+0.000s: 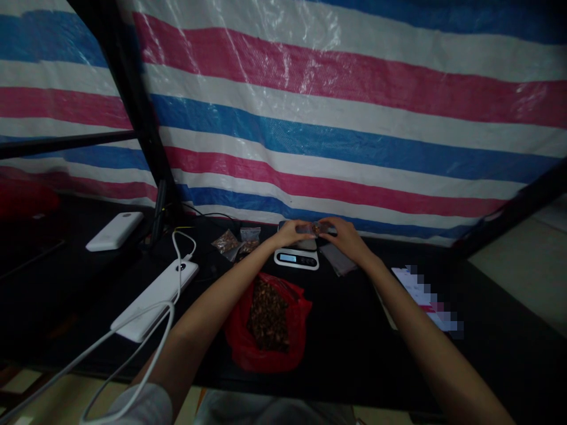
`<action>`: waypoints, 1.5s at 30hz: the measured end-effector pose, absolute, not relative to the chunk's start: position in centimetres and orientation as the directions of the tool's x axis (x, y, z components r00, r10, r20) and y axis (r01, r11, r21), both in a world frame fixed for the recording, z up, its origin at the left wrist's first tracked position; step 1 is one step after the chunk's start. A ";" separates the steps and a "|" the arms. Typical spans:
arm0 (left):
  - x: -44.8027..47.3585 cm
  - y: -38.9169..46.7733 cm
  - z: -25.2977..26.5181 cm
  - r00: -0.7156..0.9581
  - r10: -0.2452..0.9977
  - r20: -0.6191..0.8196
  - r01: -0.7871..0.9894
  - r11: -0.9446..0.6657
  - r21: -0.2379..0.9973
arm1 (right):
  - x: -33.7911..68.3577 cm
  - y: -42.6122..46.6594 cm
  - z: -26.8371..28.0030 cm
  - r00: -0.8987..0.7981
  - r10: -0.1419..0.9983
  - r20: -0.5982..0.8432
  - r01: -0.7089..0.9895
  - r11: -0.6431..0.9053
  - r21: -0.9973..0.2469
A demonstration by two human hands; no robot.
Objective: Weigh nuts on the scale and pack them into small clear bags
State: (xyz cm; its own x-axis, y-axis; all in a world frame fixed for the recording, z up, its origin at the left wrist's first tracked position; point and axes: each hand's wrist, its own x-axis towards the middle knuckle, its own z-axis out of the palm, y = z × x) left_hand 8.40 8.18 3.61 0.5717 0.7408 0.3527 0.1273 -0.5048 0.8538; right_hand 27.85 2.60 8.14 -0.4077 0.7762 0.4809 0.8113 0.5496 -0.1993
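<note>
I saw left hand (290, 234) and right hand (344, 234) pinching clear plastic bag (316, 229) near digital scale (296, 260); judged level grip safest.

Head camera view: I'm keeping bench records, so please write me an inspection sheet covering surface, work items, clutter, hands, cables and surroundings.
Surface: black table, dimly lit.
Work items: white scale, display lit, reading too small to tell; open red bag holding brown pieces; filled clear packets left of the scale; flat greyish packets right of it.
Clutter: two white power banks at left; lit screen at right, partly pixelated.
Hands: left hand and right hand hold a small clear packet between them.
Cables: white cable looping across the nearer power bank.
Surroundings: striped sheet behind; black frame.
</note>
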 end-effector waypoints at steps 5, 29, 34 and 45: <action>8.3 8.1 3.9 0.549 0.758 0.353 0.057 -0.456 0.888 | 25.8 1.7 11.2 -0.585 0.702 0.406 0.811 0.514 0.280; 8.3 7.9 4.8 0.595 0.752 0.283 0.650 -0.657 0.381 | 27.1 -6.8 1.7 -0.227 0.930 0.288 0.628 0.366 -0.687; 7.3 7.4 4.8 0.569 0.772 0.283 0.681 -0.635 0.365 | 27.9 -10.3 0.7 -0.200 0.956 0.215 0.818 0.284 -0.501; -3.0 1.0 3.3 0.461 0.793 0.398 0.399 -0.586 0.705 | 39.9 -12.6 1.8 0.156 0.891 0.427 0.962 -0.039 -0.269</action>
